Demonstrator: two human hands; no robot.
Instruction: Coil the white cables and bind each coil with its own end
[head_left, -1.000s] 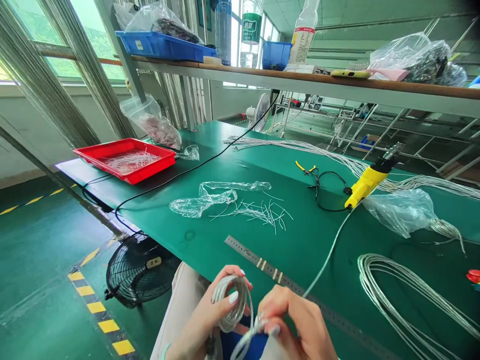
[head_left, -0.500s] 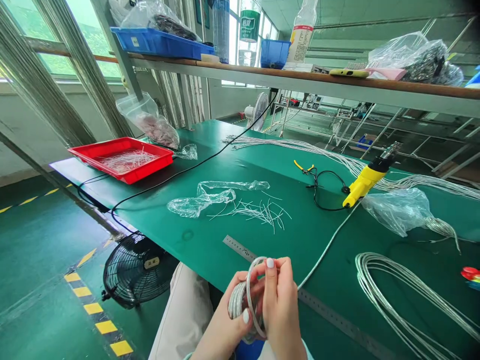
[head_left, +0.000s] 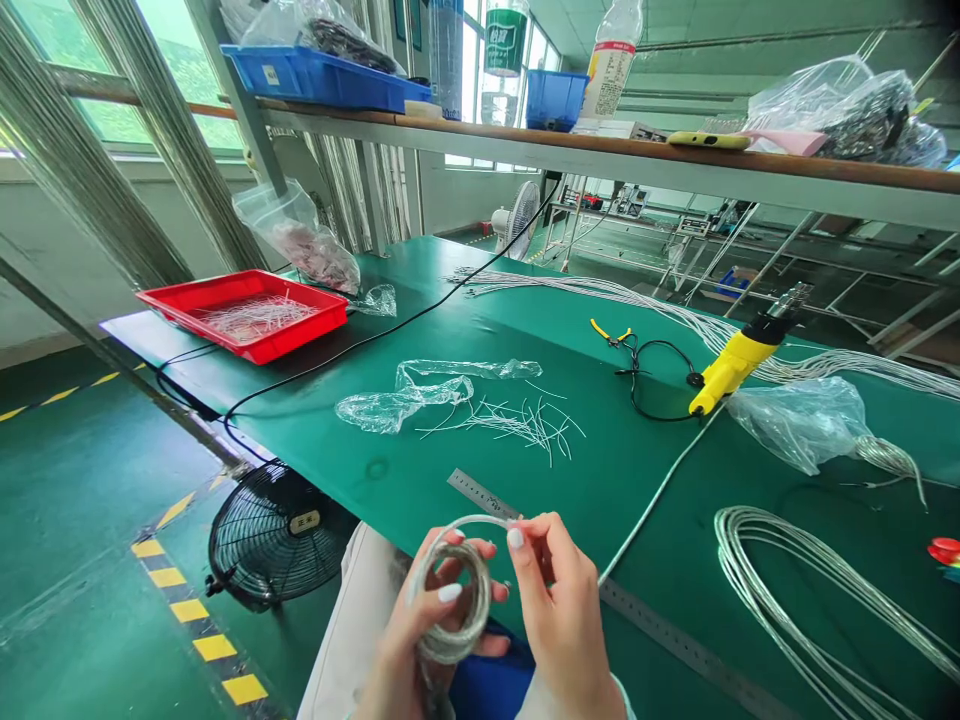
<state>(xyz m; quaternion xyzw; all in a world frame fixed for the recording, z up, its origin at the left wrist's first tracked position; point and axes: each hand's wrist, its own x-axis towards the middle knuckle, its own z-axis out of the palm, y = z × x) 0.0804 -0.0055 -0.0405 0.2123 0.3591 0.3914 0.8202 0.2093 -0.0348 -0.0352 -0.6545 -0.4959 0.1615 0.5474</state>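
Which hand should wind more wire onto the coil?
Probably the right hand: its fingertips pinch the wire beside the coil. The left hand is busy, wrapped around the coil and holding it.

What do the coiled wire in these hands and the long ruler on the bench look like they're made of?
The coiled wire looks like fine metal strands under a clear, glossy plastic sheath, judging by its silvery shine; the core can't be confirmed. The ruler looks like matte grey steel with etched markings.

Green floor (head_left: 67, 500) with yellow-and-black hazard tape (head_left: 187, 610), tall bright windows (head_left: 463, 85), long wood-topped shelf (head_left: 525, 148), black floor fan (head_left: 274, 535)
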